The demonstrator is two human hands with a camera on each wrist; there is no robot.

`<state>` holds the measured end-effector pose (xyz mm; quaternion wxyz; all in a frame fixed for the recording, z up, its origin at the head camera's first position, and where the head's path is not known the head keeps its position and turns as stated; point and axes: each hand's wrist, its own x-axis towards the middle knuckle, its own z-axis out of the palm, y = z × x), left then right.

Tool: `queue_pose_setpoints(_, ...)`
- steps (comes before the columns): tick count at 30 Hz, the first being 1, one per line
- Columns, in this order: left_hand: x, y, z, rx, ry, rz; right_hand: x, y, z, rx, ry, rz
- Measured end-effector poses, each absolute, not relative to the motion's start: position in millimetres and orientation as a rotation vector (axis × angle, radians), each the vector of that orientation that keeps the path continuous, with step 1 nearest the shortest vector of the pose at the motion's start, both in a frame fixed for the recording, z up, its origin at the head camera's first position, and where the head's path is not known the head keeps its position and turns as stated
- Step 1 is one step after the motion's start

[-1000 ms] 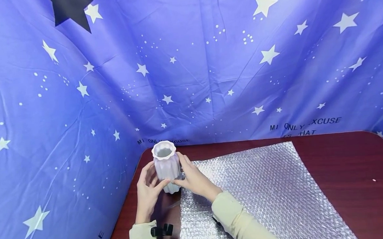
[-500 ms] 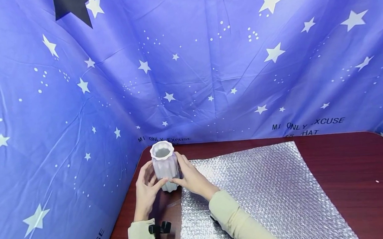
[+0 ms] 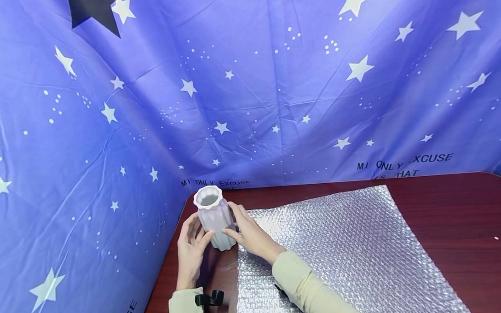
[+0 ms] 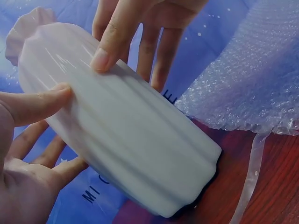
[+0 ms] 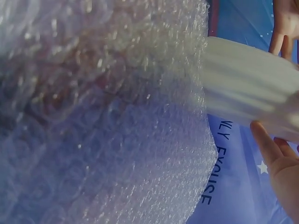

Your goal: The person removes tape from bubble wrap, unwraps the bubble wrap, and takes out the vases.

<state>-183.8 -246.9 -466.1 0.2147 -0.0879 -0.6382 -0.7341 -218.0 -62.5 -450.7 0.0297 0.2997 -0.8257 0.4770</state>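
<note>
A fluted vase (image 3: 217,222) with a scalloped rim, pale pinkish at the top and whitish green lower down, stands between both hands at the table's left. Its mouth leans a little left. My left hand (image 3: 190,255) holds its left side, thumb across the front and fingers behind. On the other side, my right hand (image 3: 253,234) grips it, thumb in front and fingers along the back. The left wrist view shows both thumbs on the glossy body of the vase (image 4: 117,121), its base low near the table. Bubble wrap (image 5: 117,116) hides part of the vase in the right wrist view.
A large sheet of bubble wrap (image 3: 340,245) lies across the middle of the dark red table (image 3: 455,214), under the right forearm. A clear strip (image 4: 250,179) hangs by its edge. Blue star-printed cloth (image 3: 248,83) closes off the back and left.
The vase's mouth has tipped left while its base stays near the same spot. The thumbs, close together earlier, are now apart on its front. The head view has shifted slightly.
</note>
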Motion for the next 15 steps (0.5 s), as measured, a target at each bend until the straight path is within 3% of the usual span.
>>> queue_pose_setpoints(15, -184.5, -251.7, -471.8, -0.226, -1.858, -1.929, -219.7, -66.7, -452.6, 0.92, -2.535, 1.419)
